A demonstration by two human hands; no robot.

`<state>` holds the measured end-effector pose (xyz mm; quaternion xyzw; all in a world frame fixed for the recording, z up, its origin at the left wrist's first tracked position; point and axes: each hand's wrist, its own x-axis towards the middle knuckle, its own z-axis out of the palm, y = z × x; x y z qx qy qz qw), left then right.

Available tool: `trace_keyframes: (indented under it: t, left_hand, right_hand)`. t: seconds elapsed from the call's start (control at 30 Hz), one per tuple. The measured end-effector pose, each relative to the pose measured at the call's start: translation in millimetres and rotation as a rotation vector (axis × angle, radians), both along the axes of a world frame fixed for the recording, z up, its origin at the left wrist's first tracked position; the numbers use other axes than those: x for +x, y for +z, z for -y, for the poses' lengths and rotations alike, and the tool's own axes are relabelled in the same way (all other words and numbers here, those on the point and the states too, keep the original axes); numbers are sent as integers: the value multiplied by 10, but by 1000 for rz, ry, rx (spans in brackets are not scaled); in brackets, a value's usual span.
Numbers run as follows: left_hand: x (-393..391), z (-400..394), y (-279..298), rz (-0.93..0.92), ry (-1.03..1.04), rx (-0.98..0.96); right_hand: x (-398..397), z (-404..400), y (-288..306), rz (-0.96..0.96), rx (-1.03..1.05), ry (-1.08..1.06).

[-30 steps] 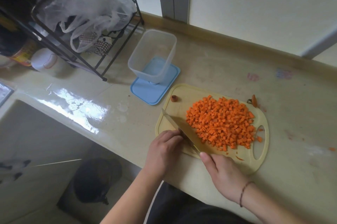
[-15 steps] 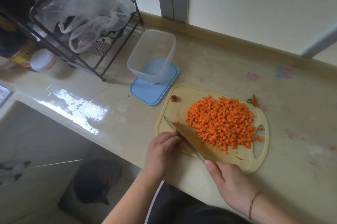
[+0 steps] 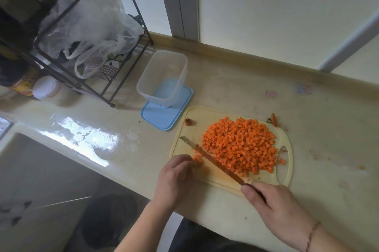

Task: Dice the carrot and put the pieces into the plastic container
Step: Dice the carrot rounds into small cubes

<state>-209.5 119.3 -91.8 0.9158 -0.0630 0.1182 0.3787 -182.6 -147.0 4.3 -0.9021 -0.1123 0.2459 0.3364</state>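
Note:
A heap of diced carrot (image 3: 240,147) covers the middle of the pale yellow cutting board (image 3: 184,145). My left hand (image 3: 174,177) holds a small uncut carrot piece (image 3: 198,158) at the board's near left corner. My right hand (image 3: 272,204) grips the handle of a knife (image 3: 211,159), whose blade lies slanted between that piece and the heap. The clear plastic container (image 3: 164,77) stands empty on its blue lid (image 3: 166,112), just beyond the board's far left corner.
A carrot end (image 3: 188,122) lies on the board's far left corner, and a carrot top (image 3: 273,120) sits off its far right edge. A black wire rack (image 3: 92,79) with plastic bags stands at the left. A sink (image 3: 30,169) lies near left.
The knife has drawn back toward me and to the right. A small carrot piece now shows at my left fingertips. The view has shifted slightly.

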Motion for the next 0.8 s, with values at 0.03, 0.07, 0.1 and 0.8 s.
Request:
trace_keyframes:
  t: [0.03,0.07,0.1,0.8]
  left_hand:
    - [14,-18,19,14,7,-20]
    - [33,-46,41,29,-2,-23]
    - [73,-80,67,39,-39,-3]
    - [111,224,-117,21,96,40]
  right_hand:
    - [29,86,4,23,-19,-20]
    - [52,161,1,29,-21,-59]
    - [71,224,-14,23,-9,-111]
    - [-43,-336,-61,-204,2,-77]
